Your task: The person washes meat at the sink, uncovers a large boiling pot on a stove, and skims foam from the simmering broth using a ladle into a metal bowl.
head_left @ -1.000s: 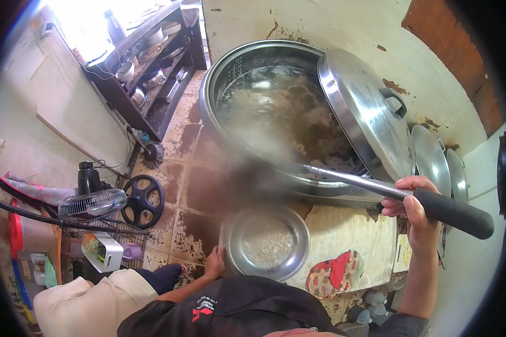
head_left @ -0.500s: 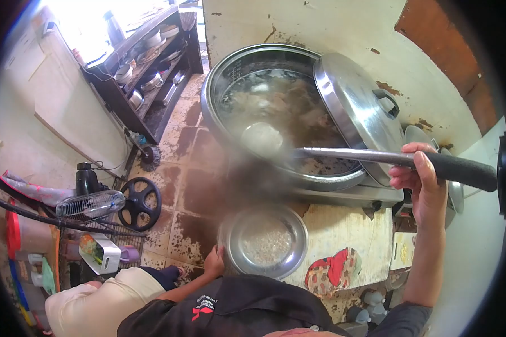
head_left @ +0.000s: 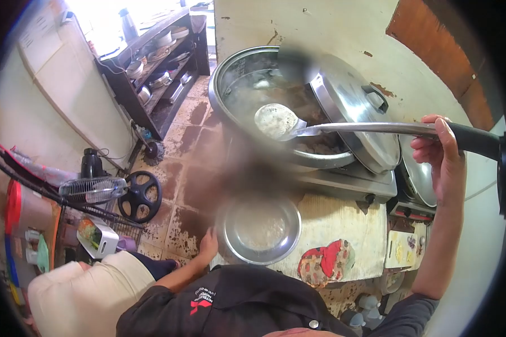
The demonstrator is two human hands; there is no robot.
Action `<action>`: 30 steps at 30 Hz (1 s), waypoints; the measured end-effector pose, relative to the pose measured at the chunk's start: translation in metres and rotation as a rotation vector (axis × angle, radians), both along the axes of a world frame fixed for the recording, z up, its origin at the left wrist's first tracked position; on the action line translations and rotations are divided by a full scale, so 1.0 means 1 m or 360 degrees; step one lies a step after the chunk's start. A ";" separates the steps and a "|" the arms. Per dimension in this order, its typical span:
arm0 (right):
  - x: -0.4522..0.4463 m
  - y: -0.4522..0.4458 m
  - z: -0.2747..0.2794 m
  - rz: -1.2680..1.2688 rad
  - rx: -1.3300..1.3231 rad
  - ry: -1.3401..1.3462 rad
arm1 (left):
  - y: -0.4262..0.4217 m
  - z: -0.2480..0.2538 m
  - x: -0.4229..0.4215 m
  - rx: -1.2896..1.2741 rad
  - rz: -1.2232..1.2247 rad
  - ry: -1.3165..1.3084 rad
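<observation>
My right hand [head_left: 441,151] is closed round the long metal handle of a ladle [head_left: 371,128], near its black grip. The ladle's round head, with whitish, foamy matter in it, is over the near left rim of a large steaming pot [head_left: 215,92]. Brownish liquid with pale pieces fills the pot. Down on the left, my left hand [head_left: 209,245] is closed at the left rim of a shiny metal bowl [head_left: 291,247]; its fingertips are partly hidden. Cloudy liquid with pale bits lies in the bowl. A dark blur covers part of the space between pot and bowl.
A metal lid [head_left: 357,101] leans across the pot's right side, above the stove [head_left: 348,182]. A red patterned cloth [head_left: 327,263] lies on the pale table [head_left: 357,224]. Beyond it is a cutting board [head_left: 398,250] with chopped food. A fan [head_left: 93,190] stands left, a shelf [head_left: 160,121] farther back.
My right hand has raised the ladle, whose head has come up from over the pot's liquid to its near rim. The view has shifted slightly; my left hand stays beside the bowl.
</observation>
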State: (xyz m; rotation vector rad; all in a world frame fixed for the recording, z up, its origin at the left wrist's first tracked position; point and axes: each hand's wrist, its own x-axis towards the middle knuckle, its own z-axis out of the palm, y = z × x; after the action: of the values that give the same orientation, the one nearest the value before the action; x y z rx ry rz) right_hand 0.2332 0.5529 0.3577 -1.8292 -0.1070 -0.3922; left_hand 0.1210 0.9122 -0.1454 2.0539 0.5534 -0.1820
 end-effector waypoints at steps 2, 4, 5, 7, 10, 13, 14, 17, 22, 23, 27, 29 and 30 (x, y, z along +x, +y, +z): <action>-0.009 -0.008 0.005 0.0052 0.0019 -0.0004 | 0.003 -0.014 0.000 -0.0096 0.0194 -0.0088; -0.017 -0.020 0.009 0.0080 0.0046 0.0002 | 0.012 -0.023 0.008 -0.0472 0.0498 -0.0264; -0.021 -0.026 0.010 0.0094 0.0061 0.0010 | 0.017 -0.027 0.010 -0.0804 0.0689 -0.0421; -0.029 -0.041 0.014 0.0152 0.0061 0.0033 | 0.025 0.006 0.008 -0.0550 0.0798 -0.0467; -0.040 -0.058 0.013 0.0220 0.0073 0.0061 | 0.028 0.037 -0.001 -0.0548 0.0891 -0.0604; -0.052 -0.072 0.001 0.0261 0.0101 0.0109 | 0.019 0.089 -0.020 -0.0718 0.0940 -0.0644; -0.056 -0.076 -0.005 0.0270 0.0111 0.0130 | 0.018 0.097 -0.025 -0.0773 0.0953 -0.0672; -0.070 -0.084 -0.034 0.0317 0.0155 0.0195 | 0.013 0.108 -0.037 -0.0833 0.0965 -0.0694; -0.094 -0.081 -0.101 0.0379 0.0174 0.0375 | -0.004 0.126 -0.049 -0.0848 0.0890 -0.0568; -0.096 -0.080 -0.119 0.0390 0.0166 0.0371 | -0.003 0.118 -0.048 -0.0830 0.0857 -0.0564; -0.110 -0.073 -0.190 0.0505 0.0228 0.0455 | -0.012 0.124 -0.048 -0.0965 0.0612 -0.0478; -0.117 -0.070 -0.222 0.0598 0.0052 0.0366 | -0.019 0.121 -0.044 -0.0983 0.0640 -0.0424; -0.121 -0.066 -0.226 0.0647 -0.0154 0.0298 | -0.022 0.121 -0.043 -0.0990 0.0656 -0.0396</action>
State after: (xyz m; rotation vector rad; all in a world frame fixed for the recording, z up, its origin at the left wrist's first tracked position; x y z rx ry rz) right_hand 0.1120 0.4864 0.1319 -1.8737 -0.3660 0.0710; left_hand 0.0778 0.8906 -0.0247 1.3050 0.6527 0.1340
